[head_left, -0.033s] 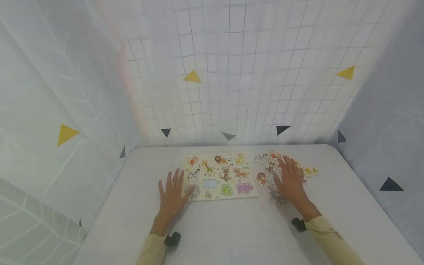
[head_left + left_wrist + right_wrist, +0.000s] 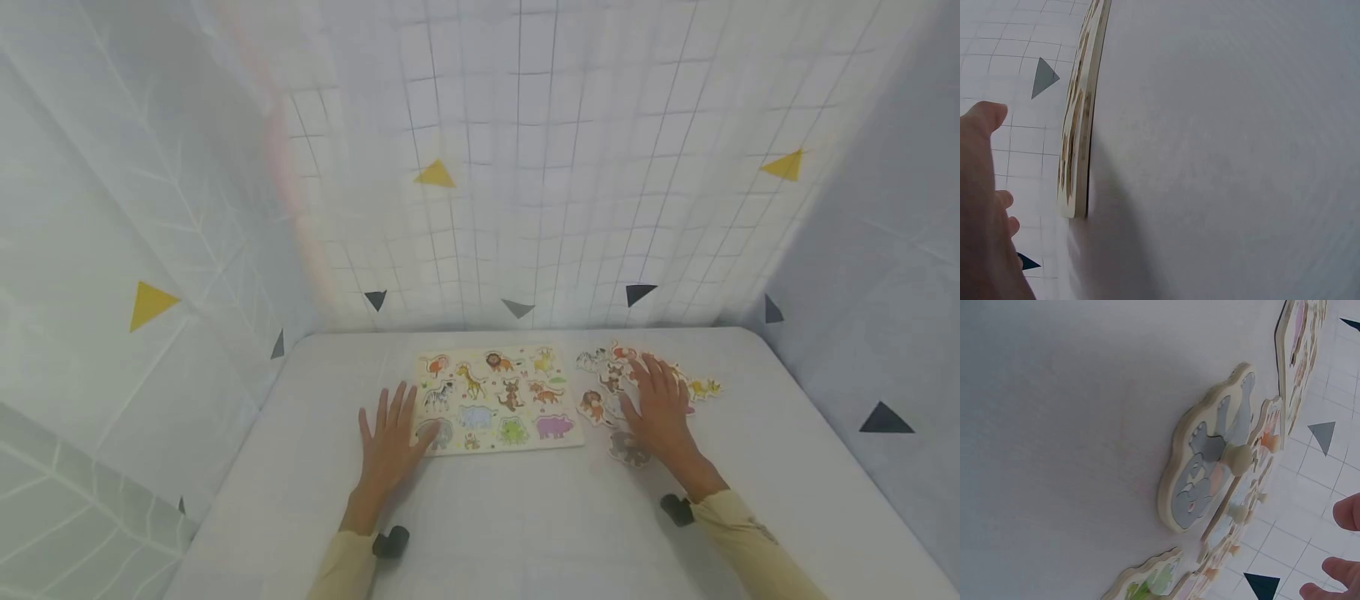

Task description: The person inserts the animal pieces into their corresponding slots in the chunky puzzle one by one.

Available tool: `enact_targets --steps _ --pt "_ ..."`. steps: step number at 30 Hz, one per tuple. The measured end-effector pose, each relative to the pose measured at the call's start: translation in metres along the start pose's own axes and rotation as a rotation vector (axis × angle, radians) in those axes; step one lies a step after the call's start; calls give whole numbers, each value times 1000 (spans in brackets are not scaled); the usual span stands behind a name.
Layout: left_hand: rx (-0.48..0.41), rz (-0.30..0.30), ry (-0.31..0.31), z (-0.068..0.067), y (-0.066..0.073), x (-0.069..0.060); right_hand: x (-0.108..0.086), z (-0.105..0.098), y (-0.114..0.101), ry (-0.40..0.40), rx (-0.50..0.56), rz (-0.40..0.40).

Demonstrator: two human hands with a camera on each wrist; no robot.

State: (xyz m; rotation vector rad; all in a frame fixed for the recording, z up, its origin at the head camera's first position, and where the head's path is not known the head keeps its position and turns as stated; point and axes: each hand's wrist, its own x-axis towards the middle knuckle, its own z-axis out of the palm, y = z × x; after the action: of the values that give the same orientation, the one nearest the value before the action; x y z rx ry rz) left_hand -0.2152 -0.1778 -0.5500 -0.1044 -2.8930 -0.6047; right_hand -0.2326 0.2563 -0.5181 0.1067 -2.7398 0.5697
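Note:
A wooden puzzle board (image 2: pixel 517 442) with printed animals lies flat on the table; its recessed edge shows in the left wrist view (image 2: pixel 1082 156). My left hand (image 2: pixel 390 446) is spread at the board's left side, thumb over the elephant corner. My right hand (image 2: pixel 660 417) spreads its fingers over a cluster of knobbed animal pieces, hiding some; whether it touches them I cannot tell. Around it are an elephant piece (image 2: pixel 1194 500), a lion piece (image 2: pixel 592 408), a zebra piece (image 2: pixel 589 360) and a yellow animal piece (image 2: pixel 705 389). Neither hand holds anything.
The white table (image 2: pixel 495 525) runs to a gridded back wall (image 2: pixel 495 250) marked with yellow and dark triangles. A partly green piece (image 2: pixel 1147 584) lies near the elephant piece. Both wrists carry small black devices.

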Motion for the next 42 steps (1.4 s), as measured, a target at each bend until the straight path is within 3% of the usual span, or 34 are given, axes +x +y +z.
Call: enact_targets --steps 6,18,26,42 --pt "6 -5 3 -2 0 0 -1 -3 0 -45 1 35" --pt "-27 -55 -56 3 -7 -4 -5 5 11 -84 8 6" --pt "-3 -57 -88 1 -9 -10 -4 7 12 -157 14 51" --pt "26 -50 -113 5 -18 -9 0 12 19 -169 4 53"
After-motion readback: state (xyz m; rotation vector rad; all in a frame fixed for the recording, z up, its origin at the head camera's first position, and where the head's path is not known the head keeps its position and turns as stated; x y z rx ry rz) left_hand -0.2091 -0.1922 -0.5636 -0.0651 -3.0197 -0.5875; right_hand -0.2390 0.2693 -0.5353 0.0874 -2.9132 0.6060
